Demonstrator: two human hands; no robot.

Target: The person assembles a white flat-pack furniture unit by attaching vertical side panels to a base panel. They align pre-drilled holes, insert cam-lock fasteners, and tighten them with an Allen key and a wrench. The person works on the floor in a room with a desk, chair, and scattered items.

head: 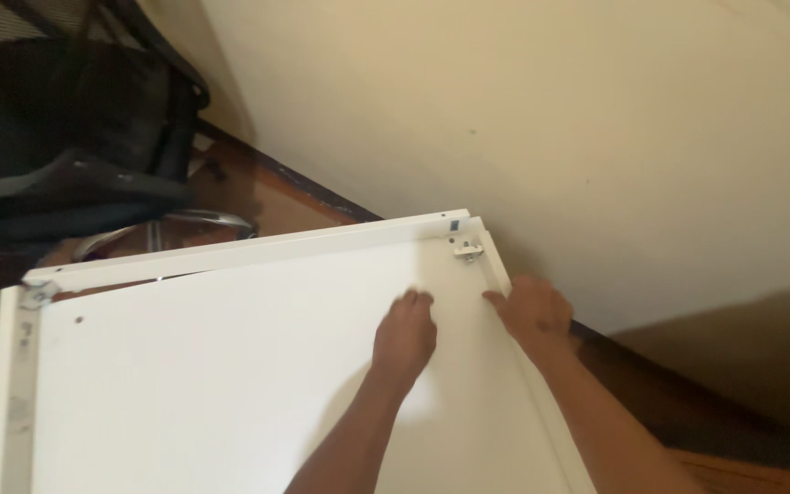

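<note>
Panel: large flat white laminated board panel [212,375], lying face-up, filling the lower frame.
Left hand: left hand [404,337] rests knuckles-up on the panel near its far right corner, fingers curled under, holding nothing visible.
Right hand: right hand [532,311] just right of it, fingers bent over the panel's raised right edge rail [505,284], gripping it.
Corner fitting: small metal bracket [467,250] beyond both hands, at the panel's far right corner.
Left fitting: metal bracket [37,293] at the panel's far left corner.
Chair: black mesh office chair [66,137] beyond the panel's left end.
Wall: cream painted wall [550,119] behind the panel.
</note>
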